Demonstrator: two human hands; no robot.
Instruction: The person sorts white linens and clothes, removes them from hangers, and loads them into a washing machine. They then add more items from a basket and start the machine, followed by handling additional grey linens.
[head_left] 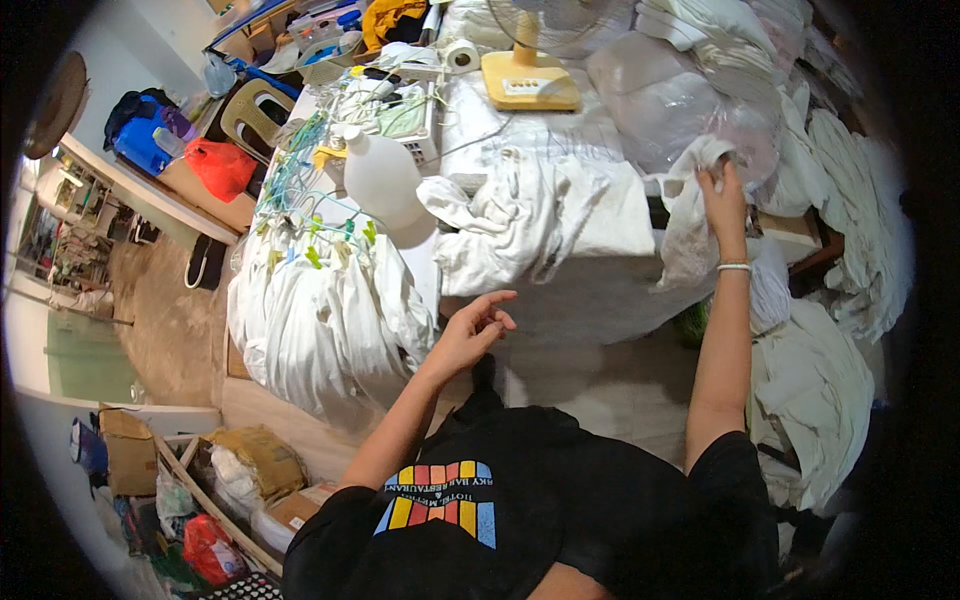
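My right hand [724, 202] reaches to the right end of the table and pinches the top of a crumpled white cloth [688, 240], which hangs down over the table's front edge. The exact kind of cloth cannot be made out. My left hand [473, 335] hovers in front of the table, holding nothing, its fingers apart and loosely bent. Beyond it a rumpled white cloth [500, 215] lies on a flat folded white cloth [615, 215]. To the left, several white cloths [320, 310] hang from a clip hanger [310, 235] with green and blue clips.
A white plastic jug [382, 185] stands left of the rumpled cloth. Behind are a yellow fan base [528, 82], a paper roll [462, 56] and a white basket [415, 125]. A clear plastic bag [650, 95] and heaped white cloths [815, 390] crowd the right side.
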